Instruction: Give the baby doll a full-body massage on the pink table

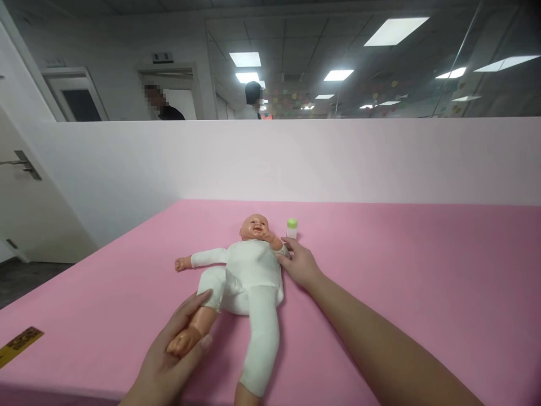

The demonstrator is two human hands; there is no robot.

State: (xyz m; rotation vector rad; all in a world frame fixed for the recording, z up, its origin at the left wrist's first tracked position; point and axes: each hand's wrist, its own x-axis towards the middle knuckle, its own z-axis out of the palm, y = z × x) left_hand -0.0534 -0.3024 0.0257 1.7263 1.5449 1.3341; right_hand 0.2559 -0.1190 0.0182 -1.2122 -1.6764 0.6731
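Note:
A baby doll [253, 268] with a white cloth body lies face up on the pink table, its head toward the far side. My left hand [173, 344] is wrapped round the doll's bent leg, at the bare foot and shin. Beside the doll's shoulder, my right hand [301, 263] has its fingers on the raised arm, thumb and fingertips closed about the sleeve. The doll's other leg stretches toward me, and its other arm lies out to the left. Just beyond my right hand stands a small clear bottle with a green cap [292, 228].
The pink table [401, 282] runs up to a white low wall [316, 160] with glass above it. A yellow and black label [20, 345] is at the table's left edge. A door [34, 192] is at left. Two people are visible behind the glass.

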